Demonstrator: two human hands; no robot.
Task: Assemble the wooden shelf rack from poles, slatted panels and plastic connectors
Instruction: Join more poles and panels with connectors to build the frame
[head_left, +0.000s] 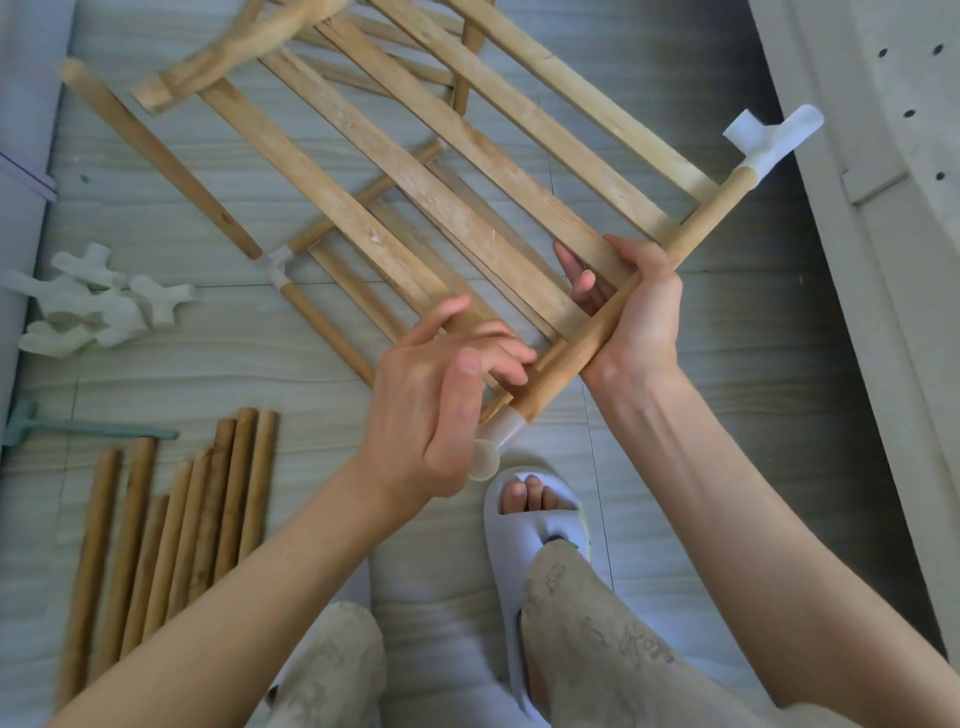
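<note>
Slatted panel (415, 171) is held tilted above the floor (675, 467): right hand (641, 312) grips its near end pole (623, 304), left hand (441, 395) hovers relaxed, holding nothing, beside the lower connector (501, 434). Both ends of that pole are capped, upper connector (771, 137) included. Remaining, by judgement: loose poles (171, 525) near the floor's left edge and spare connectors (98, 301); no containers seen.

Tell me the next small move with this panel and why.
Probably pick one loose pole with the left hand and seat it in the near connector. The right hand already grips the panel's end rod, and the connector's socket looks empty.
</note>
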